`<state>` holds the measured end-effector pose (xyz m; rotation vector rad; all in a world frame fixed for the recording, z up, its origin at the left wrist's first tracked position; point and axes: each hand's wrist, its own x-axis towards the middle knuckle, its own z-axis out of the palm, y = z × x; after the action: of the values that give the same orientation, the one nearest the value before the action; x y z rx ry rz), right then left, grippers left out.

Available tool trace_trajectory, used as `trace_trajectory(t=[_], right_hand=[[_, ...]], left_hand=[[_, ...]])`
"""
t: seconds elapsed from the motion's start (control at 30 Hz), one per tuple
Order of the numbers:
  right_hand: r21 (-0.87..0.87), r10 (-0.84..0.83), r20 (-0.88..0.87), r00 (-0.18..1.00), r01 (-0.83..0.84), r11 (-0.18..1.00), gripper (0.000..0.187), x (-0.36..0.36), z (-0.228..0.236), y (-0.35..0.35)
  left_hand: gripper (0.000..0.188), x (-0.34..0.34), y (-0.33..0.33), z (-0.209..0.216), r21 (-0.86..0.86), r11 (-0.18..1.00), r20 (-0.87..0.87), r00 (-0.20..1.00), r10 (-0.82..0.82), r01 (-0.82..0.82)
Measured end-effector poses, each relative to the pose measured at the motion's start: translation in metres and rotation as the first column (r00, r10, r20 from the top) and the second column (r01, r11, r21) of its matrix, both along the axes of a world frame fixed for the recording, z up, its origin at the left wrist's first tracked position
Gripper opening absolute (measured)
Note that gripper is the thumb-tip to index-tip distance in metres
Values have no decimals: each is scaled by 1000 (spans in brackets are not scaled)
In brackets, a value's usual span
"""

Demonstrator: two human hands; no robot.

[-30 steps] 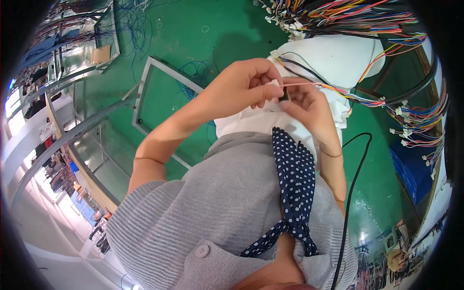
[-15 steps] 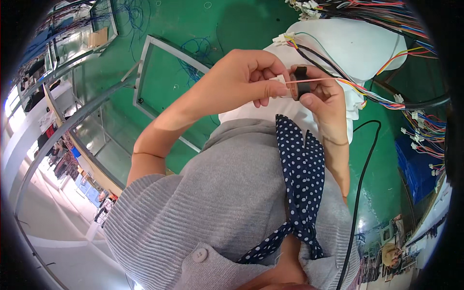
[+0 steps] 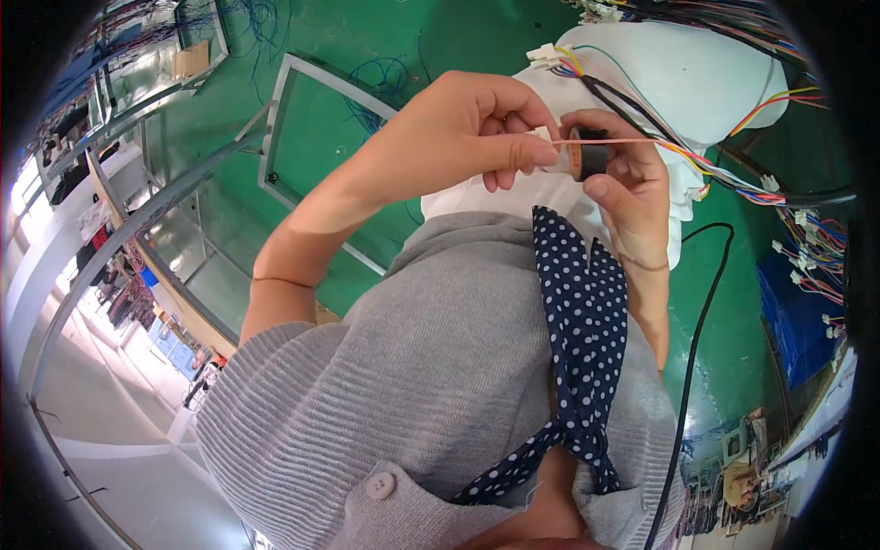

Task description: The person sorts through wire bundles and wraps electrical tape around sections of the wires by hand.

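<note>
My left hand [image 3: 463, 137] pinches a small white plastic connector [image 3: 546, 137] between thumb and fingers. From the connector, a thin pink wire [image 3: 610, 141] runs rightward across the front of a roll of black tape [image 3: 594, 158]. That roll, with a brownish inner core, is gripped in the curled fingers and thumb of my right hand [image 3: 637, 183]. The roll sits just right of the connector. Farther right the pink wire joins a bundle of coloured wires [image 3: 724, 179] that leads into a black sleeve. Part of the connector is hidden by my left thumb.
Beneath my hands lies a white cloth [image 3: 678, 69], with another white connector [image 3: 547, 57] at its edge. Wire bundles with connectors [image 3: 807, 252] hang at the right near a blue bin [image 3: 793, 316]. A metal frame [image 3: 275, 119] stands at left on the green floor [image 3: 477, 41].
The tape roll has turned in my right hand, so more of its core side shows. My left hand keeps its pinch on the connector. The whole view has shifted slightly.
</note>
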<state>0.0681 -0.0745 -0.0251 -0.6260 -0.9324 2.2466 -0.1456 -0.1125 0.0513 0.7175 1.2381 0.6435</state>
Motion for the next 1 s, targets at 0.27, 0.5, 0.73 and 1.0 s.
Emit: trace_trajectory(t=[0.27, 0.5, 0.73, 1.0], right_hand=[[32, -15, -26, 1000, 16, 999, 36, 1, -3, -3], [42, -1, 6, 1000, 1, 999, 25, 1, -1, -2], [101, -24, 166, 986, 7, 995, 48, -8, 11, -3], [136, -13, 234, 972, -19, 991, 62, -8, 14, -1]], left_hand=[[20, -1, 1, -7, -24, 1000, 38, 999, -11, 11], [27, 5, -3, -20, 194, 956, -32, 975, -220, 222], [20, 14, 5, -15, 130, 966, -472, 871, -138, 223], [23, 10, 13, -16, 227, 884, -603, 771, -203, 409]])
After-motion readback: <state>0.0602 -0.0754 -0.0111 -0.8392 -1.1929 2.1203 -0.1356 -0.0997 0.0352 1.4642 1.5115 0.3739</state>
